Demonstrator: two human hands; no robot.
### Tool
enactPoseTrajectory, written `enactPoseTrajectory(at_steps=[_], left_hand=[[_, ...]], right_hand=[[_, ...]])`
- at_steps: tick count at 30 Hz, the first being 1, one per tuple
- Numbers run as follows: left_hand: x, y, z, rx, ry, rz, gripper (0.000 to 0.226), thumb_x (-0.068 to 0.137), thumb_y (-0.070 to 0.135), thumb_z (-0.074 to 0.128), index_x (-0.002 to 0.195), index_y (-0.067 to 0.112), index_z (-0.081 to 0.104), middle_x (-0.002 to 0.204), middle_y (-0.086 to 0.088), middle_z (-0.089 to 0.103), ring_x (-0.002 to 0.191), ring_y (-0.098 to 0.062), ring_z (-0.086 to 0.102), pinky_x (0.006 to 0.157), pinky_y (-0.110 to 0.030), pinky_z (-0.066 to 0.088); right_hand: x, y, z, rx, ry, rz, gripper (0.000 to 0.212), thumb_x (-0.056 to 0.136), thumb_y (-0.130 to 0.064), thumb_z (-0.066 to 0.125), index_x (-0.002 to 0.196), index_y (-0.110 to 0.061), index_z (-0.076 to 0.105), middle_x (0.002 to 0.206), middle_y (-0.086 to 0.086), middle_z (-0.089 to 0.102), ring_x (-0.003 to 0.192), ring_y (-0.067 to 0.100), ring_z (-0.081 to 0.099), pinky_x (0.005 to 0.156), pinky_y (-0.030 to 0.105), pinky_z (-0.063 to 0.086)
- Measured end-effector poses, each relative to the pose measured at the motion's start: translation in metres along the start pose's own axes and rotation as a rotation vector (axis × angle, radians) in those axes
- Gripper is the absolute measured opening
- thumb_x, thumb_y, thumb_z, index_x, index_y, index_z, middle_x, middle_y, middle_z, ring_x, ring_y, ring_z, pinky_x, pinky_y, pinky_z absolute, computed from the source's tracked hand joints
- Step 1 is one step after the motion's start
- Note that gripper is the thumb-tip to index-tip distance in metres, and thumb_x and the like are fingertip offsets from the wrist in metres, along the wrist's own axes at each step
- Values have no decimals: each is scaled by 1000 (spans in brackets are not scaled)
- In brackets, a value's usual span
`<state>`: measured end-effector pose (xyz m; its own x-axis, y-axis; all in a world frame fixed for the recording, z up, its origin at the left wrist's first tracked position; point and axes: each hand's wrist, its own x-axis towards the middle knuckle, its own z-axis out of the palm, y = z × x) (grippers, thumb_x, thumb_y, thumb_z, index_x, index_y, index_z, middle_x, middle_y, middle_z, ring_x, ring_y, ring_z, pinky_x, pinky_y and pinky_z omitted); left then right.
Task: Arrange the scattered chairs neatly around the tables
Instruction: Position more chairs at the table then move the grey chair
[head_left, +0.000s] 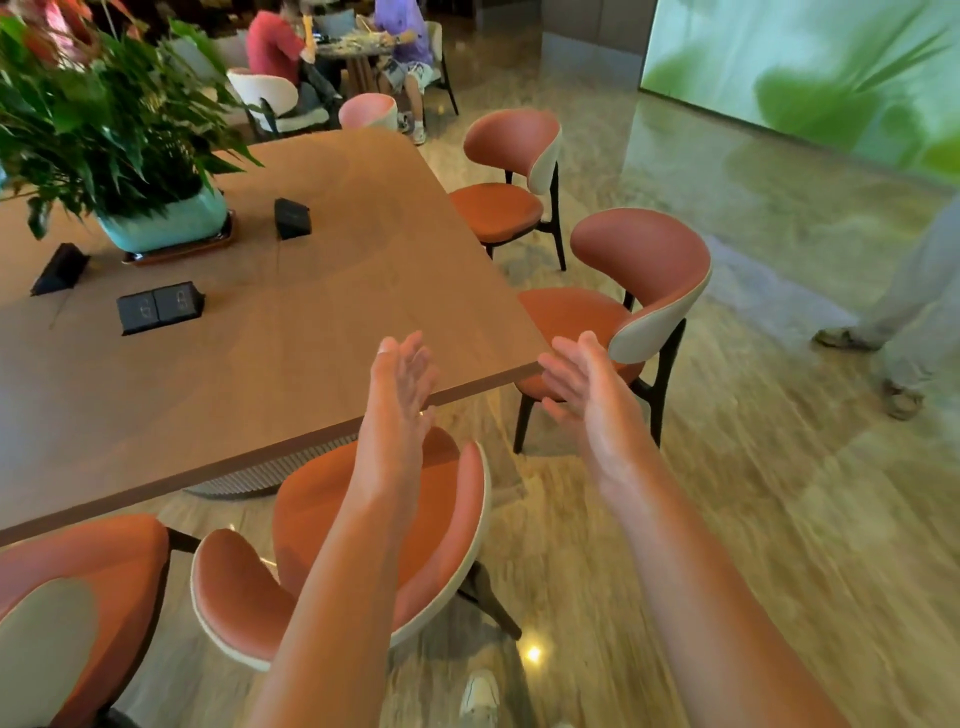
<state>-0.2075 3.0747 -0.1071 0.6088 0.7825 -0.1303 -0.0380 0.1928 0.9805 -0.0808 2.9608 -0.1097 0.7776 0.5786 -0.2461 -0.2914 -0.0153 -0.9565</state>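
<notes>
A large wooden table (332, 291) fills the left and middle. Orange chairs with white backs stand around it. One chair (343, 551) sits under my arms at the near edge, its seat partly beneath the tabletop. Another chair (639, 291) stands angled at the table's right corner, and a third chair (511, 176) is farther along the right side. A fourth chair (78, 597) shows at the bottom left. My left hand (402, 384) and my right hand (582, 384) are stretched forward over the table's corner, fingers straight, holding nothing.
A potted plant (156, 218) and black socket boxes (158, 306) sit on the table. Two people are seated at a far table (353, 49). A walking person's legs (909, 322) are at the right. The polished floor (753, 467) stretches to the right.
</notes>
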Motion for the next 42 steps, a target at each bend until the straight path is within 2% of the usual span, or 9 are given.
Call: enactPoseTrajectory(at_steps=[4,9,18,22,26,30,34,37,42], left_hand=[[20,1,13,-4,-60,3,62,102,65,26,150,32,46,152,8,49,137,-8,49,117,-38,30],[61,6,36,-61,-155,-39,60,104,59,23,151,28,44,153,5,49,137,-11,49,118,-40,29],[110,12,115,-48,-357,-76,56,104,59,26,145,29,50,147,8,55,131,-8,54,116,-41,35],[111,2,155,-12,-434,-103,53,103,61,29,139,31,55,143,9,58,127,-7,58,115,-41,37],[112,-7,193,19,-446,-122,57,102,63,30,140,30,56,140,9,61,123,-7,61,115,-42,38],[110,-10,249,11,-444,-116,57,102,62,31,140,27,56,139,7,61,124,-8,61,115,-44,39],[102,-17,326,28,-490,-98,66,92,70,36,142,30,53,142,6,59,128,-10,58,116,-45,38],[96,-25,374,53,-508,-99,60,102,63,29,146,28,50,145,6,56,129,-10,57,118,-46,34],[92,-34,445,49,-514,-97,58,103,60,29,145,27,52,145,6,57,128,-8,58,114,-40,38]], right_hand=[[8,-10,-5,23,30,-3,50,107,-47,31,145,-21,50,136,-5,61,129,12,53,116,40,37],[25,-28,-14,24,177,-20,49,106,-45,37,145,-19,50,139,-1,60,130,14,54,117,42,37],[62,-49,-54,45,374,-111,40,104,-48,40,129,-24,60,129,-5,66,121,8,59,109,38,45],[71,-53,-86,111,451,-110,40,104,-44,43,132,-21,61,122,-4,69,119,10,61,107,39,47],[77,-55,-125,161,458,-115,32,104,-45,41,116,-29,65,113,-11,71,115,4,62,103,34,48],[91,-65,-178,175,454,-132,48,103,-47,40,140,-19,55,128,-3,67,122,10,59,108,39,46],[106,-88,-244,197,427,-156,45,104,-46,43,137,-19,57,129,-2,66,120,7,60,110,39,45],[117,-100,-288,178,428,-164,51,103,-47,42,143,-17,52,133,-1,64,125,9,57,112,40,44],[127,-113,-355,181,446,-182,52,104,-48,40,144,-17,52,133,-3,64,125,9,57,111,40,44]])
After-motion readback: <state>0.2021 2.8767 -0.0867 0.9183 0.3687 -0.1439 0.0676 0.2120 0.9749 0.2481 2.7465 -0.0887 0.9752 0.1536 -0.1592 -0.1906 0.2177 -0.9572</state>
